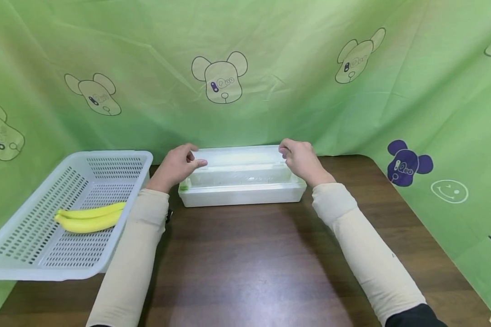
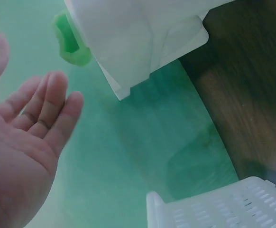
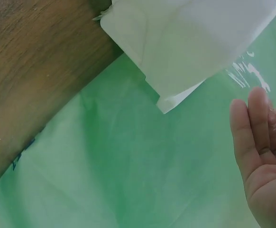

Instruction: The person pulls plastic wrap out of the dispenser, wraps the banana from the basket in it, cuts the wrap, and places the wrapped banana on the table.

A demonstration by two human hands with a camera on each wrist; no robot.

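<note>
One white plastic box [image 1: 241,193], long and shallow, stood on the brown table [image 1: 245,263], at its far edge against the green cloth backdrop [image 1: 294,68]. One sheet of clear film [image 1: 239,159] was stretched over the box's open top. What lay inside the box could not be told through the film. One small green tab [image 1: 184,185] showed at the box's left end.

Two hands, one at each end of the box. The left hand [image 1: 176,165] rested at the left end, thumb pointing inward over the film edge; from the wrist view its fingers [image 2: 48,107] lay fairly straight, and whether they pinched the film could not be told. The right hand [image 1: 300,159] was at the right end, fingers curled down over the film's far corner; the right wrist view showed film against the fingertips [image 3: 259,118].

One white perforated basket [image 1: 20,268] stood left of the box, apart from it, overhanging the table's left edge. Contents: two yellow bananas [image 1: 90,218], lying side by side.
</note>
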